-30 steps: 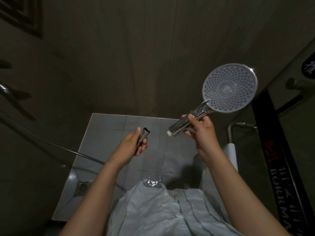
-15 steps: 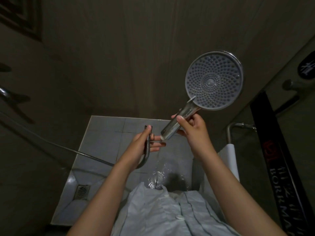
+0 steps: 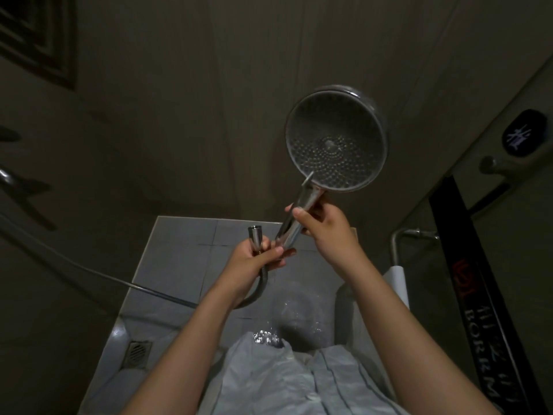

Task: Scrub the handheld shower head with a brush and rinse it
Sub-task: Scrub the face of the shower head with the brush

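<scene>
Hands worked close together above a tiled shower floor (image 3: 185, 259) in dim light. The right hand (image 3: 326, 232) had its fingers and thumb wrapped round the chrome handle (image 3: 309, 194) of the shower head (image 3: 335, 145), which it held up in the air. The round nozzle face was turned toward the viewer and the handle sloped down to the left. The left hand (image 3: 254, 262) was curled round the metal hose (image 3: 261, 287) just under its connector (image 3: 255, 235), which pointed upward. The handle's lower end lay just beside the left fingers, near the connector but not joined to it. No brush was in view.

Slipping seemed the main risk. The chrome looked wet, and water was splashing on the floor at a puddle (image 3: 266, 336) near the person's shirt. A loose grip could have dropped the head onto the tiles. If the handle met the connector at an angle, the thread could have crossed and later leaked. Water from the open hose end could also have soaked the shirt.

A second before, the head had leaned out to the right with its face brightly lit. Its handle end had been well apart from the connector. Since then the head had swung more upright and its face had darkened. The handle end had come in beside the left hand, and the connector had turned to point up. The drain (image 3: 136, 353) lay unchanged at lower left.
</scene>
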Tool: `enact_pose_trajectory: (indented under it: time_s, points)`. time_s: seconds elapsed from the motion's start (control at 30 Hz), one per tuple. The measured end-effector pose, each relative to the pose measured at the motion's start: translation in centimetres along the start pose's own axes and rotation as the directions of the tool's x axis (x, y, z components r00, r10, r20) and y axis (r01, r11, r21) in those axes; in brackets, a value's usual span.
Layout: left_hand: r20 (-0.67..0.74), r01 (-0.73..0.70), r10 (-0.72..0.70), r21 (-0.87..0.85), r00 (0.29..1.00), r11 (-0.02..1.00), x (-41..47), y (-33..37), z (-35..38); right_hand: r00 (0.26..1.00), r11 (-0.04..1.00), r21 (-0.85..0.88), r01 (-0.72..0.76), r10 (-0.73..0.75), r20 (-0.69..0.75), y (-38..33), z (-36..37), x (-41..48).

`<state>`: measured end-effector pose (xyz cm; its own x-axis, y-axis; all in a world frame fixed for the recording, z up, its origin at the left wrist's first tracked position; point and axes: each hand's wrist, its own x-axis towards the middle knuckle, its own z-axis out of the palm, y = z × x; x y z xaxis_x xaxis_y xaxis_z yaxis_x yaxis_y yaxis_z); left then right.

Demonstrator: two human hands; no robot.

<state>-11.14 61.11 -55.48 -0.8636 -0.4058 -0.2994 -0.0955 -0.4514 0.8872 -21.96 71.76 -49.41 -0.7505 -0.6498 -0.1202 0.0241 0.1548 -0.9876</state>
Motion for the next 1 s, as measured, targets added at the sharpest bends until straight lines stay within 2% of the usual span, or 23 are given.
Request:
enact_pose_trajectory:
  time_s: [0.17,0.2,0.33,0.47,0.6,0.8,1.0]
  points:
    - [-0.005,-0.098,0.100,0.131,0.995,0.987,0.8,1.9,0.9,0.994,0.982,-0.189,-0.009,0.029,0.104,-2.2,0.2,1.0]
    - [-0.013,-0.115,0.119,0.158,0.993,0.981,1.0,2.3,1.1,0.993,0.982,-0.187,0.011,0.010,0.114,-2.7,0.3,1.3]
    - [-0.057,-0.180,0.201,0.257,0.978,0.949,2.0,4.3,1.2,0.969,0.961,-0.144,0.234,-0.219,0.112,-4.2,0.9,3.0]
    - [-0.123,-0.238,0.287,0.309,0.950,0.921,2.6,6.6,1.5,0.960,0.957,-0.116,0.266,-0.252,0.119,-5.7,0.9,4.2]
    - [-0.120,-0.310,0.367,0.335,0.922,0.890,2.5,9.0,2.7,0.936,0.940,-0.042,0.338,-0.331,0.124,-7.0,0.8,5.1]
    - [-0.084,-0.419,0.450,0.248,0.889,0.874,2.6,11.8,5.4,0.944,0.947,0.006,0.320,-0.320,0.075,-9.2,0.6,5.7]
    - [-0.127,-0.476,0.536,0.323,0.834,0.818,3.3,15.1,6.3,0.970,0.965,0.165,0.205,-0.222,0.094,-9.7,0.5,6.3]
